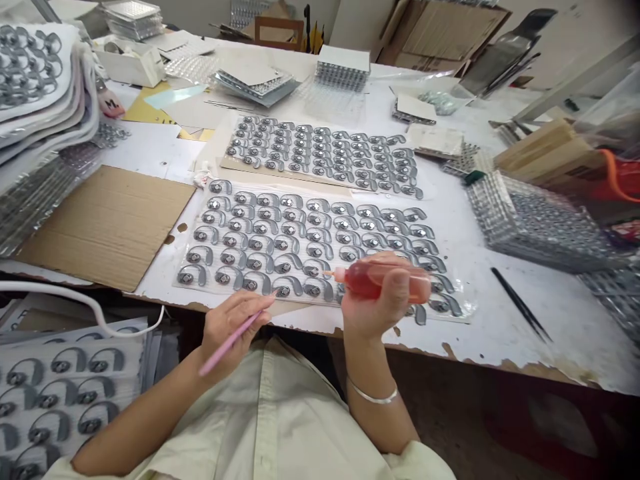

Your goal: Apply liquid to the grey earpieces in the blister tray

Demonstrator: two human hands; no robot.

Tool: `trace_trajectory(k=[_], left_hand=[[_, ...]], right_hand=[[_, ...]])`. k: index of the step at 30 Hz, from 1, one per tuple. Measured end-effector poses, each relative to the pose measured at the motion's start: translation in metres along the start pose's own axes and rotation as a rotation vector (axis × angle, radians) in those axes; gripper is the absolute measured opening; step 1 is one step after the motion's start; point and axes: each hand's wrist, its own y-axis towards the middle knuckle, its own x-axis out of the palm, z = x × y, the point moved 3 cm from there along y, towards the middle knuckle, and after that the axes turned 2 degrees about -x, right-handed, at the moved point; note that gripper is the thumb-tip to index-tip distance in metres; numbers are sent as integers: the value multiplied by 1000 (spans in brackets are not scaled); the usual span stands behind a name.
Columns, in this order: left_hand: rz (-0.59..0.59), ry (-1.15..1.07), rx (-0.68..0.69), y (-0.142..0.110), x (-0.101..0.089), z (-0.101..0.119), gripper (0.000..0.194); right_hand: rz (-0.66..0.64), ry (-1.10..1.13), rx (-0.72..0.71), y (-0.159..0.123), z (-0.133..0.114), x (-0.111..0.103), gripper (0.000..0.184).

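Squeeze bottle [365, 280] in right hand [373, 310], pink stick [225, 353] in left hand [227, 330], near table edge [450, 350]

Pink stick [225, 351], orange-red bottle [370, 280]

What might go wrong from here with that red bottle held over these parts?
The red squeeze bottle in the right hand points its nozzle over the grey hook-shaped parts, so a drip might land on the wrong part. The pink stick in the left hand is close to those parts and might nudge one out of line. The clear sheet lies near the chipped table edge, so a bump might slide it over.
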Motion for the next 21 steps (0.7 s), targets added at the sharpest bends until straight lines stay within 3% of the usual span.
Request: trace_trajectory(k=[3, 9, 15, 21], left_hand=[[2, 103, 125, -9, 4, 0, 40], [-46, 259, 213, -19, 11, -8, 38], [-140, 391, 223, -20, 18, -11, 30], [-146, 446, 220, -19, 22, -9, 25]], right_hand=[[-58, -70, 1, -9, 3, 5, 24], [-151, -169, -29, -21, 7, 1, 23], [-243, -196, -42, -25, 4, 5, 24], [-312, -227, -52, -29, 4, 8, 25]])
